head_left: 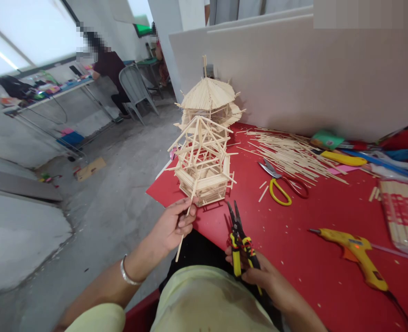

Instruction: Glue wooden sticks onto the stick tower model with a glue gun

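Between the fingers of my left hand (pixel 178 220) is a thin wooden stick (pixel 180 246), slanting up in front of the model's base. My right hand (pixel 259 272) grips long-nose pliers (pixel 239 235) with yellow and black handles; their jaws are parted and point up at nothing. Beyond my left hand stands a small pagoda frame (pixel 204 161) built from sticks, with an open, uncovered roof skeleton. Behind it rises another stick pagoda (pixel 209 94), its roof covered with closely laid sticks. The pliers are to the right of the frame's base, apart from it.
On the red table (pixel 269 244) lie scissors (pixel 276 180), a heap of loose sticks (pixel 290 152), a yellow glue gun (pixel 352 249) with a cord, and a bagged stick bundle (pixel 405 212). A pale board (pixel 259 74) stands behind. A person (pixel 109 69) sits at another table at left.
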`<state>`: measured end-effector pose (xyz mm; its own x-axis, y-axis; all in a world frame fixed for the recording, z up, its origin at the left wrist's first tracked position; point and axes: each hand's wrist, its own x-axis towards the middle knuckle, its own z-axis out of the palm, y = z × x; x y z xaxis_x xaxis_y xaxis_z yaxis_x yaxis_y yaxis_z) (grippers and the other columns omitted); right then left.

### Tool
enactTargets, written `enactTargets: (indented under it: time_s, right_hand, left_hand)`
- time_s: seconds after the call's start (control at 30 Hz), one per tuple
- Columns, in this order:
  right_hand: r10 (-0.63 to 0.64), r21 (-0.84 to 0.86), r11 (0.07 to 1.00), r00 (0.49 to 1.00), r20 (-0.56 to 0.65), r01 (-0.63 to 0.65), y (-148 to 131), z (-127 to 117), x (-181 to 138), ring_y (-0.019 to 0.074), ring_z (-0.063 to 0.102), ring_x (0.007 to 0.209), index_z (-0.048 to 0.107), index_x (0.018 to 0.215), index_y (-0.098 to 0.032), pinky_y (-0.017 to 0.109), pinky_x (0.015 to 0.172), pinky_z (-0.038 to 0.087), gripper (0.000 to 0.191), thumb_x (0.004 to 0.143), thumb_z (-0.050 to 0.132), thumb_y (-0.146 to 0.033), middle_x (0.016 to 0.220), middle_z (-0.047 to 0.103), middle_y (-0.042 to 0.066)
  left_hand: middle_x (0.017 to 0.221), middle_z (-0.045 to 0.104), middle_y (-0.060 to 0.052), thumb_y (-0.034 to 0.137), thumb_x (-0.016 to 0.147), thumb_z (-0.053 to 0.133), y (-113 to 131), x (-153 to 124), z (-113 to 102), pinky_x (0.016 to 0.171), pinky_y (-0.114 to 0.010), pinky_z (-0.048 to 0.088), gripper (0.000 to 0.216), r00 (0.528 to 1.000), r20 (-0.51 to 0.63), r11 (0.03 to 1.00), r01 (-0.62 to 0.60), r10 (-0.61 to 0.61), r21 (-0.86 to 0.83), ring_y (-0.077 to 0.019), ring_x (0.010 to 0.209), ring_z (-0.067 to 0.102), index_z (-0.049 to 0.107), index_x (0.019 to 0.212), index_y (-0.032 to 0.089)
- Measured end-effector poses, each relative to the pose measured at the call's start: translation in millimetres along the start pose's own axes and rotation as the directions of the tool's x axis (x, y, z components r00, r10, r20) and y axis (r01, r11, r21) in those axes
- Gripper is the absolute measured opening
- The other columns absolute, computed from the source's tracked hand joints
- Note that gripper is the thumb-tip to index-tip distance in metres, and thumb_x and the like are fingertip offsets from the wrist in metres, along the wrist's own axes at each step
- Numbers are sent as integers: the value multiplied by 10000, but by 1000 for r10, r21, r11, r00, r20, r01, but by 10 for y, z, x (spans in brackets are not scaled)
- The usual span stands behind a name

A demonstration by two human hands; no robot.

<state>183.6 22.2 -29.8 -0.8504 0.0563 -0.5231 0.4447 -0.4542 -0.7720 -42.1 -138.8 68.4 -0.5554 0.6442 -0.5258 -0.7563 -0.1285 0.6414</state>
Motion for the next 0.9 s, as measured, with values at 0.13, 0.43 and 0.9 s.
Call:
enactTargets:
  time_s: [0.13, 0.43, 0.9]
  right_hand:
    - [0, -13, 1000, 1000, 2, 0, 40, -7, 16, 314, 572, 1236, 643, 1246, -203, 461, 1049, 397, 618, 629, 640, -236, 1287, 664, 108]
    - [10, 2, 1000, 1000, 1, -10, 2, 30, -4, 327, 584, 1207, 653, 1202, -197, 472, 1022, 401, 613, 592, 643, -254, 1226, 686, 112]
    - [26, -10, 1000, 999, 31, -26, -44, 78, -7, 313, 578, 1227, 642, 1200, -196, 445, 1009, 407, 596, 606, 633, -242, 1221, 682, 100]
  left_hand:
    - [642, 556, 28, 174, 803, 712, 4, 2, -4, 321, -99, 199, 113, 1000, 4, 1000, 3, -3, -8, 10, 378, 299, 611, 816, 127]
    - [635, 536, 27, 170, 829, 682, 8, -14, 43, 305, -95, 197, 77, 1000, -25, 1000, 2, -2, -2, 13, 367, 280, 632, 830, 112]
    - [635, 525, 37, 149, 853, 639, 45, -49, 69, 294, -93, 194, 49, 999, -15, 999, 42, -43, -18, 14, 356, 278, 631, 880, 110]
